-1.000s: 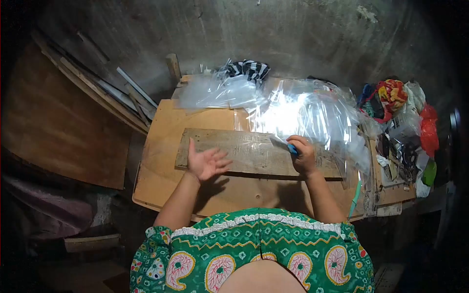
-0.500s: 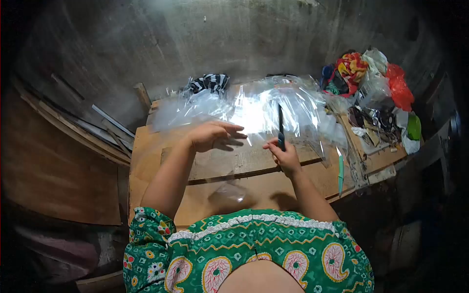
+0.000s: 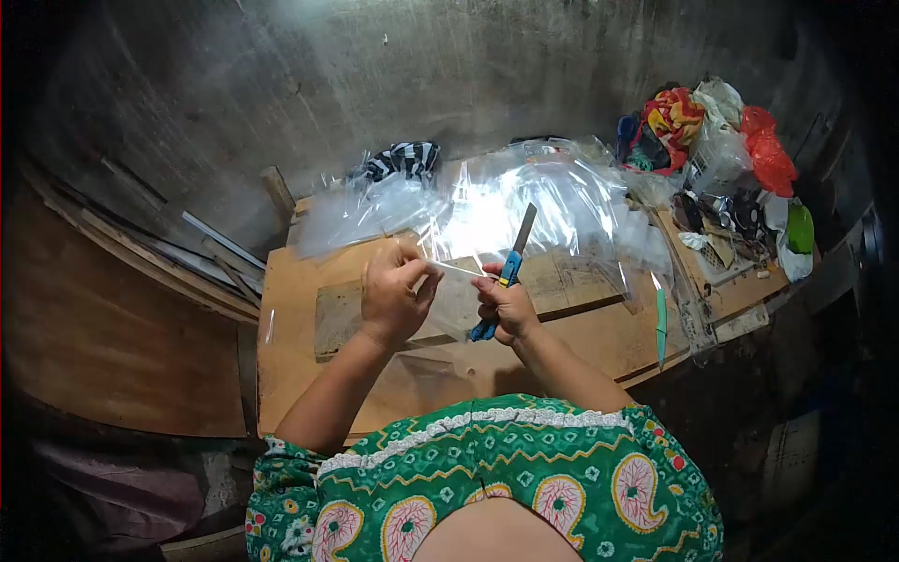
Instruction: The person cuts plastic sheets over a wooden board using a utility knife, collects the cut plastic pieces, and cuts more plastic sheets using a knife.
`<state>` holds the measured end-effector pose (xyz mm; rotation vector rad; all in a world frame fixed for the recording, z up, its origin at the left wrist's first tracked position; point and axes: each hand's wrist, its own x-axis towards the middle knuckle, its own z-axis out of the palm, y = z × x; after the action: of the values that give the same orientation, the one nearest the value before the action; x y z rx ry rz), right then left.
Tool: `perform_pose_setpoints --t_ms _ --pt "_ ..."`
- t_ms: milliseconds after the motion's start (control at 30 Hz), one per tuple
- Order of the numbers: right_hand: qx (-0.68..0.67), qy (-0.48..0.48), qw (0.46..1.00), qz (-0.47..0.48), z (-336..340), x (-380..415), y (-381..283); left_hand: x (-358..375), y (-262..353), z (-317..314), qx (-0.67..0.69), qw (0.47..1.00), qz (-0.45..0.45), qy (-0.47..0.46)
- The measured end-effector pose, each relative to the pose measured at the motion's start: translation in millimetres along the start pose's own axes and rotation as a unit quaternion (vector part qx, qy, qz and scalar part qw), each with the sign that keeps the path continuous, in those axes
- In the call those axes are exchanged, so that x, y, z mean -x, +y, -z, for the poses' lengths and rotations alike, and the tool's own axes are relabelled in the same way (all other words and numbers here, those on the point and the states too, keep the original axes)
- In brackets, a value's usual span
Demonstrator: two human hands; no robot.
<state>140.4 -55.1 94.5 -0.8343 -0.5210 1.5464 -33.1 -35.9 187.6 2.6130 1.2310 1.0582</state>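
My left hand (image 3: 398, 288) pinches the edge of a thin clear plastic sheet (image 3: 440, 304), left of the middle of the table. My right hand (image 3: 506, 307) is closed around a pair of blue-handled scissors (image 3: 515, 267), blade pointing up and away, and its fingertips meet the same taut plastic edge. Beneath both hands lies a wooden board (image 3: 339, 318) on the brown table (image 3: 290, 375). Behind them spreads a shiny pile of clear plastic (image 3: 552, 201).
A green knife-like tool (image 3: 661, 323) lies near the table's right edge. Striped cloth (image 3: 403, 161) sits at the back. Bags, including a red one (image 3: 770, 161), and cluttered small items stand at the right. Wooden strips (image 3: 169, 248) lean at the left.
My left hand has closed on the plastic and lifted its edge. My right hand has moved left and nearer me, tilting the scissors, and its fingertips have come to the plastic.
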Motion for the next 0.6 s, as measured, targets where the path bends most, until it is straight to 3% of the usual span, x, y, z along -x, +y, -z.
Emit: perform_pose_setpoints --t_ms 33,67,167,200,267,300,333,400,467,533,600 --pt "-0.012 -0.001 1.000 0.006 -1.2 0.1 0.3 -4.6 1.4 -3.7 -0.018 0.989 -0.075 0.128" --pt "-0.023 -0.003 1.000 0.015 -1.7 0.2 -0.1 -6.3 -7.3 -10.4 -0.018 0.989 -0.076 0.129" --pt "0.037 0.015 0.999 0.036 -1.0 1.7 -3.6 -7.5 -23.1 -22.2 0.235 0.971 -0.014 0.035" --pt "0.038 0.017 0.999 0.035 -0.2 0.2 -5.3 -7.4 -23.8 -23.8 0.236 0.971 -0.013 0.034" --pt "0.265 0.043 0.949 0.162 1.9 -8.1 -9.0 -5.3 -27.9 -27.6 0.209 0.978 0.007 0.027" --pt "0.300 0.007 0.927 0.226 1.7 -12.5 -13.5 -4.7 -29.8 -29.6 0.209 0.978 0.007 0.026" --pt "0.299 0.008 0.927 0.226 1.1 -15.6 -19.4 -4.7 -31.7 -31.5 0.205 0.978 -0.002 0.030" --pt "0.524 -0.042 0.751 0.399 -5.2 -18.0 -34.9 -5.1 -31.8 -31.8 0.201 0.979 -0.011 0.035" --pt "0.513 -0.055 0.766 0.384 -13.9 -19.5 -41.7 -5.1 -28.8 -30.3 0.191 0.981 -0.014 0.029" --pt "0.529 -0.113 0.792 0.282 -18.7 -23.2 -45.8 -5.0 -27.1 -31.2 0.191 0.981 -0.013 0.029" --pt "0.549 -0.132 0.773 0.288 -18.4 -30.8 -46.4 -3.9 -27.9 -32.0 0.191 0.981 -0.011 0.027"
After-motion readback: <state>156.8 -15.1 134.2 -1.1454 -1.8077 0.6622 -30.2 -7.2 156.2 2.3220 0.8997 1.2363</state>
